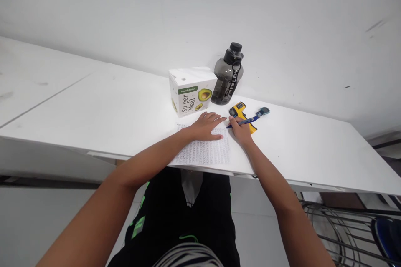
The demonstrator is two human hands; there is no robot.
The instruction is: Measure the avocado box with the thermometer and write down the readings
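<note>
A sheet of paper covered in rows of small dark marks lies at the table's front edge. My left hand rests flat on its upper part, fingers spread. At the sheet's upper right corner, my right hand is closed around a blue pen, its tip pointing left and down near the paper. Behind that hand lies a yellow and black gun-shaped device, partly covered by the hand and pen. Just past the pen's rear end is a small teal and dark object, whose kind I cannot make out.
A white box printed "Su-per Meal" with avocado pictures stands behind my left hand. Beside it, against the wall, is a dark translucent water bottle with a black strap. A wire rack is below the white table at right.
</note>
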